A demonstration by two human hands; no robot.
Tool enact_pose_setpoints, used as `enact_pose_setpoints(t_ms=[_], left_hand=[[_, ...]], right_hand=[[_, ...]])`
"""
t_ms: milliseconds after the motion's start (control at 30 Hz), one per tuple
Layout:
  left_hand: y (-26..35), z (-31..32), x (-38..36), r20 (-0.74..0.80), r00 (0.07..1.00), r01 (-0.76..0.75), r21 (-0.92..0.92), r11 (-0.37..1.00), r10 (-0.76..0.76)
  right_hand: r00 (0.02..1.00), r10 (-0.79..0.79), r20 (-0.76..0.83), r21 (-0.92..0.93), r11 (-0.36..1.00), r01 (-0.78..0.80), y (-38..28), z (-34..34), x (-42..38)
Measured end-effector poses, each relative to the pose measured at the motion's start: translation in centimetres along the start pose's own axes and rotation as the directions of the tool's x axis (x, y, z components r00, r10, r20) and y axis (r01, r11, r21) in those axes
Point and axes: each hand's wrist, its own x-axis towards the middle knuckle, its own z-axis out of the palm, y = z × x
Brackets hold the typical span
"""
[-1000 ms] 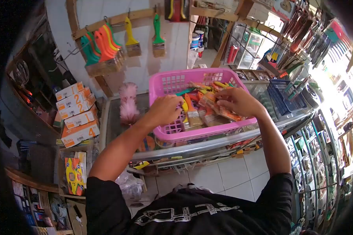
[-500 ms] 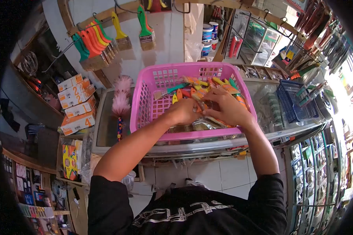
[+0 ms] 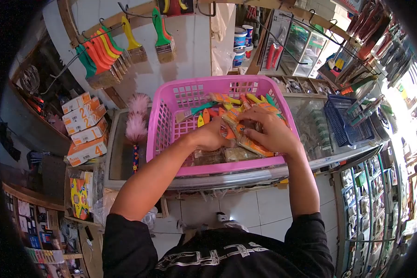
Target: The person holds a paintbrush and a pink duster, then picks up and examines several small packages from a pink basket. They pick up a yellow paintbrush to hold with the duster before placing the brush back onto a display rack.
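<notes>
A pink plastic basket (image 3: 217,170) stands on the glass counter, holding several paintbrushes with orange, yellow and green handles. Inside it, my left hand (image 3: 211,135) has its fingers closed round an orange-handled paintbrush (image 3: 228,133), partly hidden by the fingers. Close beside it, my right hand (image 3: 272,129) curls its fingers and thumb on a paintbrush in a clear wrapper (image 3: 255,147). A teal-handled paintbrush (image 3: 200,109) lies loose beyond my left hand. Wide bristles (image 3: 237,154) show near the basket's front wall.
Paintbrushes (image 3: 164,39) hang from hooks behind the basket. A pink feather duster (image 3: 136,127) lies to its left, by stacked orange-and-white boxes (image 3: 86,129). A blue basket (image 3: 343,123) sits on the counter at right. Hanging packets (image 3: 363,199) fill a rack at lower right.
The view has shifted slightly, moving the basket a little left in the picture. My hands have parted slightly, and more of the wrapped brush and the bristles shows between them.
</notes>
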Motion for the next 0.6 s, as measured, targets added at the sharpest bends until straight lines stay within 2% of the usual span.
enact_pose_setpoints(t_ms=[100,200,300,400,467,600], left_hand=[[-0.1,0.2,0.0,-0.037,0.998,-0.057,-0.083,0.995,0.054],[1.5,-0.3,-1.3,-0.044,0.999,0.008,-0.103,0.995,-0.013],[1.3,-0.5,-1.3,0.003,1.0,-0.013,-0.174,0.985,0.014],[1.4,-1.1,-2.2,-0.023,0.999,0.015,-0.309,0.951,-0.023],[0.5,-0.8,-2.1,-0.067,0.998,-0.025,-0.358,0.933,0.001],[2.9,-0.9,-4.4,-0.145,0.988,-0.098,-0.374,0.922,0.046]], right_hand=[[1.0,0.03,-0.011,-0.004,1.0,-0.03,0.1,0.1,0.0],[0.999,0.031,0.01,-0.029,0.999,-0.031,-0.3,0.1,0.0],[0.996,-0.075,0.037,-0.037,0.996,0.077,0.0,0.1,0.1],[1.0,-0.023,0.02,-0.008,1.0,0.023,-0.7,0.2,-0.2],[0.999,-0.04,0.005,-0.027,0.999,0.04,-0.2,0.5,-0.3],[0.999,-0.05,0.016,-0.036,0.998,0.051,-0.2,0.4,-0.2]])
